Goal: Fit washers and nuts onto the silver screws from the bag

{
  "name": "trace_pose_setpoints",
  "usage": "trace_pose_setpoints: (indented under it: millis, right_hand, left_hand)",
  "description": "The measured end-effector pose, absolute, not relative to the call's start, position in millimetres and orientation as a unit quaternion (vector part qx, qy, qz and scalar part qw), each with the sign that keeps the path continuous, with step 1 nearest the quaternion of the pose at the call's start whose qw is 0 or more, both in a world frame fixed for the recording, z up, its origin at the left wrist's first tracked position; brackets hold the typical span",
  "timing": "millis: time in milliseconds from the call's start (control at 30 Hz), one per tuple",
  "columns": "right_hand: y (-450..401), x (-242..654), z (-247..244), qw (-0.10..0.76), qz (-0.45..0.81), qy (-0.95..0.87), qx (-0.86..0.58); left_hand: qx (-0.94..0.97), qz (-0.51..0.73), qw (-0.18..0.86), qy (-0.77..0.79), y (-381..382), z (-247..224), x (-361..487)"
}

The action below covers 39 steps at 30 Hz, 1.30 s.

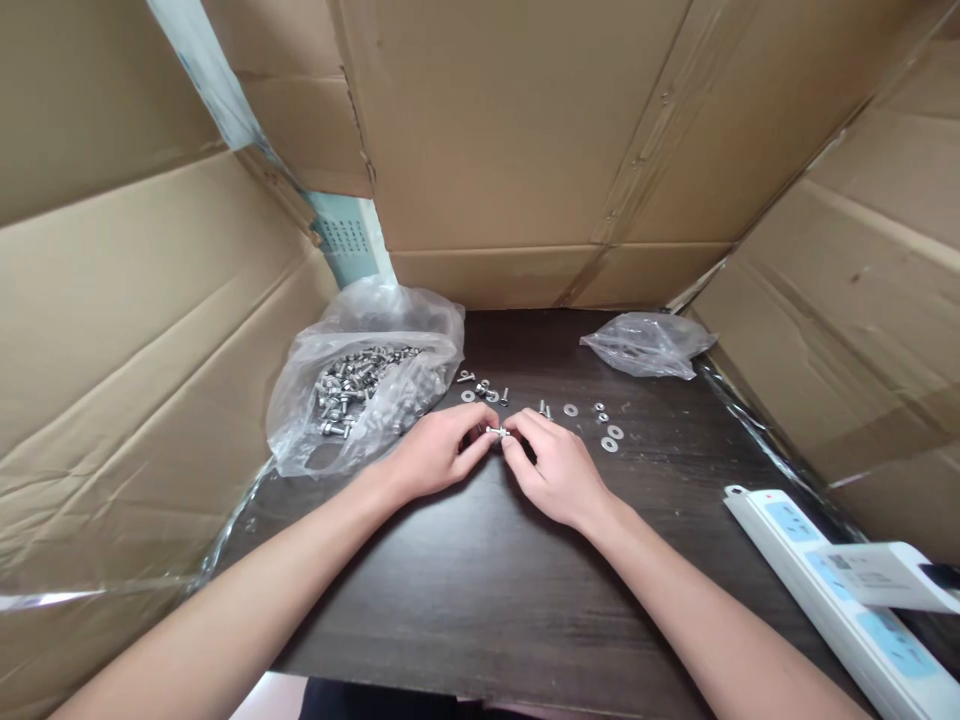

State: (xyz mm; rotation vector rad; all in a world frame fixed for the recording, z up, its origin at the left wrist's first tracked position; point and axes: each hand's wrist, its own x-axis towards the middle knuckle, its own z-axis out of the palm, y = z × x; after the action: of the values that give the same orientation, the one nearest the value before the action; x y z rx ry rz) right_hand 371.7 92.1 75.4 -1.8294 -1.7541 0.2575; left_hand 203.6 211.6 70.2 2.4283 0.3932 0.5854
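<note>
Had an open clear bag (427, 318) on the left, heaped with bolts (356, 375), seemingly most of the stock and not yet used. Showed, just right of it, a small scatter of loose bolts, washers (468, 396) and nuts (481, 388). Pinched one end of a small bolt (495, 432) narrowly between thumb and fingers of the left hand (439, 450), above the middle of the table; gripped its other end just as narrowly in the right hand (559, 470). Seemed partway through this one piece, perhaps with a nut on it, but too small to tell. Had further loose washers and nuts to the right, apparently unused; could not tell any finished pieces apart. Worked at a dark table (450, 590), boxed in by cardboard: left wall (150, 300), pale green panel (341, 240) in a gap, back wall (510, 130), then a smaller crumpled bag (649, 345), white power strip (787, 520) and right wall (847, 300).
</note>
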Motion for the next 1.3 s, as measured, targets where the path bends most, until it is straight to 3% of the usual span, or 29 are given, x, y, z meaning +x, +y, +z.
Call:
trace_pose_setpoints:
  millis: [200, 1033, 1300]
  right_hand:
    - [93.1, 367.0, 75.1, 0.272, 0.072, -0.663, -0.694]
    - [93.8, 370.0, 73.9, 0.405, 0.020, -0.691, -0.599]
    - [94.9, 372.3, 69.6, 0.382, 0.060, -0.680, -0.623]
  left_hand:
    - [0.912, 0.229, 0.302, 0.153, 211.9, 67.1, 204.3]
    - [0.911, 0.217, 0.308, 0.166, 209.6, 69.3, 204.1]
    - [0.913, 0.215, 0.308, 0.160, 208.9, 70.2, 203.5]
